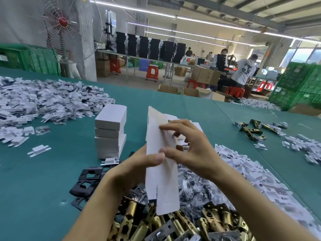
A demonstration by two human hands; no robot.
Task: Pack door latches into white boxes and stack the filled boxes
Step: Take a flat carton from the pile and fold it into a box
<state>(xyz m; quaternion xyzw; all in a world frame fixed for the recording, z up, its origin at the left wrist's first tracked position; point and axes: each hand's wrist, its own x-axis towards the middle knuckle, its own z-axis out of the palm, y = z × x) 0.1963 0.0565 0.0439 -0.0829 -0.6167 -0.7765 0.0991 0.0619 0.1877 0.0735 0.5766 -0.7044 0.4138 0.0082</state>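
An open white box (161,173) with both end flaps out stands between my hands over the table's middle. My left hand (137,164) grips its left wall, thumb on the front. My right hand (187,146) curls over its open side, fingers touching the top edge and metal parts inside. Brass door latches (175,223) lie heaped at the near edge. A stack of three closed white boxes (110,131) stands to the left.
Black strike plates (86,180) lie left of my forearm. Bagged screws (194,188) and white inserts (246,171) pile up on the right, more inserts (43,101) far left. Loose latches (251,129) sit far right. Green crates (298,84), a fan and seated workers are beyond the teal table (52,180).
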